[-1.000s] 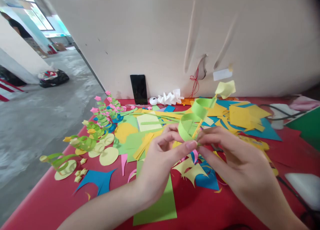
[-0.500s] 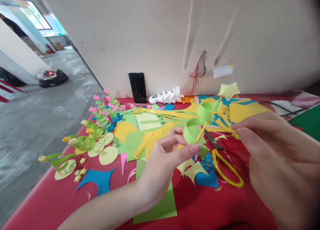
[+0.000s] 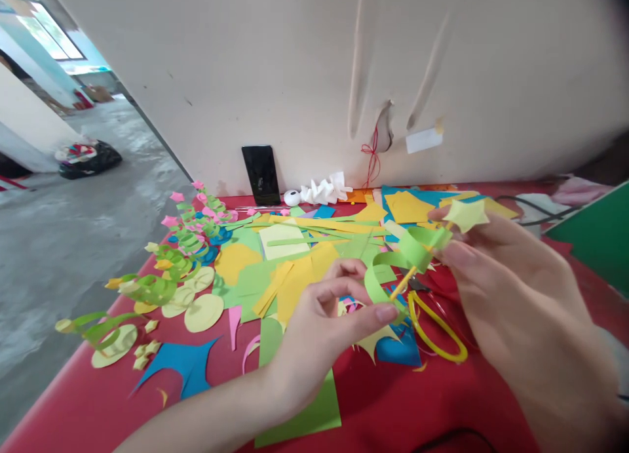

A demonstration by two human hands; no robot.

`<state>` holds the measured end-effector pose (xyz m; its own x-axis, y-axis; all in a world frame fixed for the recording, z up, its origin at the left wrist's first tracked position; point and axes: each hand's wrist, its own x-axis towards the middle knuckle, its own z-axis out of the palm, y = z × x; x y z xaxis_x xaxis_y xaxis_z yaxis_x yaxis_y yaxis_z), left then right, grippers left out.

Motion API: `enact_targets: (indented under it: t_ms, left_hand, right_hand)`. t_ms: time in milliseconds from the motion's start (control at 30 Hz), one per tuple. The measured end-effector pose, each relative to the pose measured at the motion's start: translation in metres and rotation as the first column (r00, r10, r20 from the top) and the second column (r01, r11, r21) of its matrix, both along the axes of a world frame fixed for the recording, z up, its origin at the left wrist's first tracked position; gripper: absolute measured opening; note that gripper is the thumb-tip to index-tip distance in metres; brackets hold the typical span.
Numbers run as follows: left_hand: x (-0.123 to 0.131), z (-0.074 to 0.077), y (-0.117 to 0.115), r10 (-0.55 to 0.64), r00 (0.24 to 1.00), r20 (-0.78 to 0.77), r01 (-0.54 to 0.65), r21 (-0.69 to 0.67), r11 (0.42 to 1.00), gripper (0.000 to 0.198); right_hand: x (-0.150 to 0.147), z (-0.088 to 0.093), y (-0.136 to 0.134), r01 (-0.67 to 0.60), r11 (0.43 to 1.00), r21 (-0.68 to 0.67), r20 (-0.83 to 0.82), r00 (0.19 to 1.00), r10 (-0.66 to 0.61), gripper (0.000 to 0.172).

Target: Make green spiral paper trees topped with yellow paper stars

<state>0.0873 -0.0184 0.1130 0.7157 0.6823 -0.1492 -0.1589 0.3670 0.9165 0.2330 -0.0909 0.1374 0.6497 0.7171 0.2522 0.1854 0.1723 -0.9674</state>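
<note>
A curled light green paper strip (image 3: 378,279) winds round a thin yellow stick (image 3: 403,282), with a pale yellow paper star (image 3: 468,215) at its upper right end. My left hand (image 3: 339,315) pinches the strip's lower left part between thumb and fingers. Just below the star, my right hand (image 3: 496,276) closes its thumb and fingers on the strip's upper end. Yellow-handled scissors (image 3: 437,328) lie under the strip, their blades partly hidden. Paper sheets and cut strips in yellow (image 3: 299,282), green and blue are spread behind my hands.
Spiral paper pieces with pink stars (image 3: 196,223) stand at the left, near pale yellow discs (image 3: 204,312) and blue scrap (image 3: 184,368). A black phone (image 3: 261,175) leans on the white wall (image 3: 221,79). A green board (image 3: 597,243) is at the right.
My right hand has moved left from beside the star onto the strip's upper end. The star has dropped lower and shifted right. The view has turned slightly right.
</note>
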Motion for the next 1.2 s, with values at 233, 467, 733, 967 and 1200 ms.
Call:
enact_targets:
  t_ms: [233,467,733,967,1200]
  left_hand:
    - [0.0007,-0.0020,0.0003,-0.016,1.000,0.020,0.016,0.004,1.000,0.024]
    - [0.0007,-0.0036,0.0004,-0.020,0.998,0.060,0.017,0.055,0.998,0.009]
    - [0.0001,-0.0023,0.0015,-0.004,0.999,0.053,-0.002,0.104,0.995,0.006]
    - [0.0029,-0.0013,0.0044,0.018,0.999,0.044,-0.024,0.133,0.991,0.009]
    - [0.0013,-0.0023,0.0041,0.037,0.998,0.045,-0.044,0.160,0.986,0.011]
  right_hand:
    - [0.0004,0.0036,0.0017,-0.027,0.999,0.031,-0.034,0.999,0.028,0.016]
    - [0.0005,0.0038,0.0014,0.052,0.998,0.027,-0.084,0.995,-0.049,0.020]
    - [0.0010,0.0059,0.0043,0.033,0.997,0.072,-0.115,0.993,-0.025,0.015]
    - [0.0005,0.0057,0.0045,0.034,0.996,0.079,-0.083,0.996,-0.027,0.014]
    - [-0.0011,0.0009,0.0022,0.030,0.999,-0.033,-0.014,0.999,-0.031,0.018]
